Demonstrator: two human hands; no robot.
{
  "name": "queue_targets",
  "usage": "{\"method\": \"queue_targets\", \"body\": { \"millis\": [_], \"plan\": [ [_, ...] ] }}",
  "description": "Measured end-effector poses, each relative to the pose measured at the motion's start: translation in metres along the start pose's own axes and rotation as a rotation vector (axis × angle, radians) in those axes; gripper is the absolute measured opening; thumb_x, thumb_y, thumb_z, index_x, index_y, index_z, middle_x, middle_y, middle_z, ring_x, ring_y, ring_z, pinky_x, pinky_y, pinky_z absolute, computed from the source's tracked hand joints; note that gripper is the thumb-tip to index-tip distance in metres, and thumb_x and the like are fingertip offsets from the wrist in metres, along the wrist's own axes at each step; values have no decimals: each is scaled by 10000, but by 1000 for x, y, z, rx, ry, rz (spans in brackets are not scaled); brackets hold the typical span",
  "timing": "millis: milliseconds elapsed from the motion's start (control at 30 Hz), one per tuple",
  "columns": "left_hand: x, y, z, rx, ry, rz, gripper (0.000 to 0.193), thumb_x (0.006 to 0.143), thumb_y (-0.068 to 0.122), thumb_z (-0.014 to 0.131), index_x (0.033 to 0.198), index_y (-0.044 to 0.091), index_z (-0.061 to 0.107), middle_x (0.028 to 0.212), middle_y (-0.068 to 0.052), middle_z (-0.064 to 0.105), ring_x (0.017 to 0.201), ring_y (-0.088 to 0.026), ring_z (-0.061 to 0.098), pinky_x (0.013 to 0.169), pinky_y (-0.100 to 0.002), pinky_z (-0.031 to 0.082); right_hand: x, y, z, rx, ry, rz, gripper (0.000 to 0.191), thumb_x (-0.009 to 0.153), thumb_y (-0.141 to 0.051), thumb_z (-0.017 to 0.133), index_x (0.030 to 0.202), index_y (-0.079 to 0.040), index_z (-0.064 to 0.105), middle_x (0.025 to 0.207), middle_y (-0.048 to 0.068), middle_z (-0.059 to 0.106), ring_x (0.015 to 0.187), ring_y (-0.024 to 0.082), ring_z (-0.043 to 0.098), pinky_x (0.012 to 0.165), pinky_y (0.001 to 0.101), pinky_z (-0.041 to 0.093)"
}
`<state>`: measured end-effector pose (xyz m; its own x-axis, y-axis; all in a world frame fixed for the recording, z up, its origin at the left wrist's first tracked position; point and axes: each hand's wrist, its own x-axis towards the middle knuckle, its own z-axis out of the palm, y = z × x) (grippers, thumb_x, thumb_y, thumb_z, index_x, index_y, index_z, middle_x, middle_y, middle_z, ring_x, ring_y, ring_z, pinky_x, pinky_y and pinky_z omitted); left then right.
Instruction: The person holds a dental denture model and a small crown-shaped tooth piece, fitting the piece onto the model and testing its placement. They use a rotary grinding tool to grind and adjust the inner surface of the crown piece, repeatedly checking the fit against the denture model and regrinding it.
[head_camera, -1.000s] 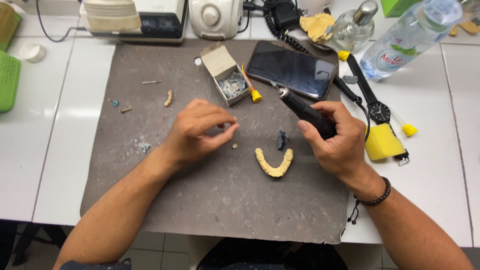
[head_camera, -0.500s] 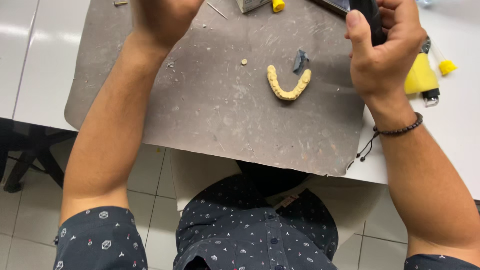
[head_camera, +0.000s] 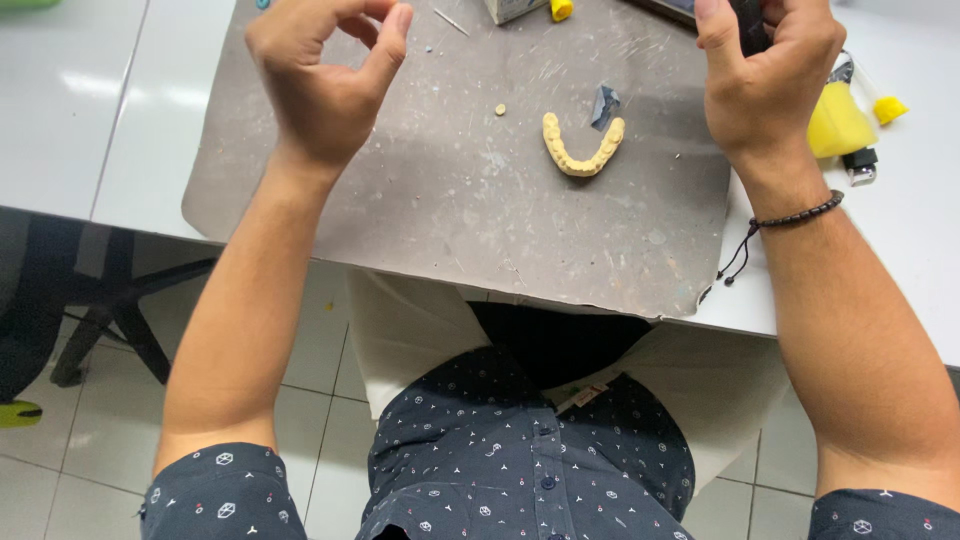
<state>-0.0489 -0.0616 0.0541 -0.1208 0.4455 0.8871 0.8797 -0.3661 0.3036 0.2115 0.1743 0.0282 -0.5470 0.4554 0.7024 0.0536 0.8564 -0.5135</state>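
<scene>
The big grey mat (head_camera: 400, 200) lay on the table. The left hand (head_camera: 325, 75) was lifted, thumb and fingers curled close; whether it pinched anything, I could not tell. The right hand (head_camera: 765, 80) gripped a dark tool (head_camera: 748, 20). The yellow teeth model (head_camera: 583, 145) lay between them, nearer the right hand, its open side facing away.

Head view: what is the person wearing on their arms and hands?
Both forearms are bare. Short dark navy shirt sleeves with small white geometric prints end above the elbows. The right wrist carries a dark beaded bracelet with a thin cord tail hanging from it. The left hand and right hand wear no gloves.
</scene>
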Motion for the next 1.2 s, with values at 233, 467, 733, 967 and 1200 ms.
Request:
{"method": "queue_targets", "body": {
  "millis": [233, 467, 733, 967, 1200],
  "plan": [
    [-8, -20, 14, 50, -23, -78, 95, 1030, -19, 832, 1015, 11, 743, 973, -74, 759, 812, -181, 738, 722, -286, 550, -4, 7, -3, 24, 4, -54, 148, 1130, -66, 645, 1099, 76, 620, 902, 100, 710, 877, 143, 694, 778, 257, 534],
    [-9, -23, 7, 90, -74, -56, 80, 999, -48, 788, 1026, 12, 741, 967, -73, 746, 807, -174, 737, 694, -279, 550, -7, 19, -4, 18, -33, -91, 139, 1149, -77, 619, 1136, 61, 623, 952, 99, 717, 890, 149, 721, 816, 256, 561],
    [-13, -33, -7, 144, -53, 16, 75, 1019, -99, 747, 999, -28, 733, 999, -107, 753, 828, -190, 737, 695, -269, 558, -17, 28, -4, -126, -24, -8, 242, 1122, -125, 722, 963, 47, 660, 759, 89, 645, 649, 154, 579, 613, 260, 428],
    [-19, -39, -7, 129, -81, -10, 74, 987, -85, 736, 1014, -16, 730, 979, -95, 740, 822, -187, 730, 705, -265, 560, -15, 33, -5, -1, -23, -35, 181, 1138, -84, 625, 1018, 45, 664, 844, 83, 711, 839, 152, 720, 754, 250, 542],
    [-35, -34, -5, 94, -78, -182, 69, 1031, -8, 816, 1029, 5, 748, 988, -89, 750, 790, -162, 738, 691, -243, 545, -18, 24, -5, -29, -42, 63, 240, 1163, -158, 705, 1171, 44, 575, 882, 89, 704, 798, 126, 693, 714, 209, 526]
  ]
}}
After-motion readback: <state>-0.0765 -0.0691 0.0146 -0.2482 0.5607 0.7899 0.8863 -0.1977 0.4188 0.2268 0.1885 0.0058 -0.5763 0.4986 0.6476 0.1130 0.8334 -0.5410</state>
